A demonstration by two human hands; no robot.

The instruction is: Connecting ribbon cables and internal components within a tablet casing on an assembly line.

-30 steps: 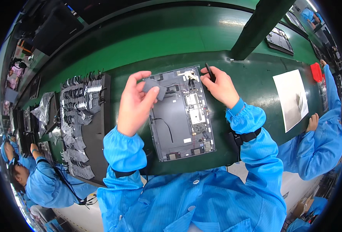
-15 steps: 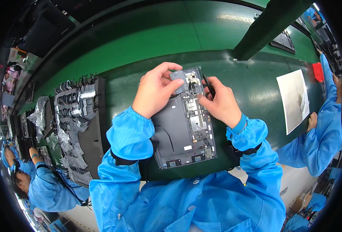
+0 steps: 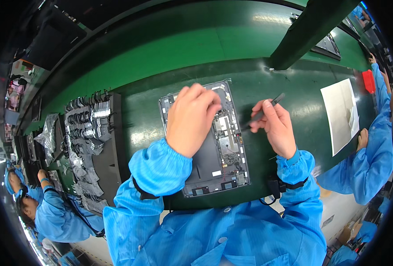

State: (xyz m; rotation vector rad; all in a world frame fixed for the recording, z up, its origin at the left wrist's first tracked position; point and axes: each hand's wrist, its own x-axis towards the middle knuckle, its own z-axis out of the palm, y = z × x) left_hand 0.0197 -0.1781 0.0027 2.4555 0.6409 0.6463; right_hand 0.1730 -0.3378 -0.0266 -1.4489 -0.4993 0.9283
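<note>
Prob. part-fitting step: L. hand [image 3: 192,117] over open device's [image 3: 209,153] 12 o'clock, grip hidden, can't say; R. hand [image 3: 278,128], 3 o'clock, grasps black tool [image 3: 279,98], next needing precise placement.

The opened casing [image 3: 208,160] lies under the left grip [image 3: 194,117] and blocks the way straight down. Left of that grip, bare worktop [image 3: 136,126] leaves a passage as far as the dark tray [image 3: 115,133]. Between the grips the gap is narrow, and the slim dark tool [image 3: 267,107] juts into it. Rightward of the right grip [image 3: 274,126], room runs to the white sheet [image 3: 338,115]; beyond that grip, a thick post [image 3: 300,37] obstructs.
</note>
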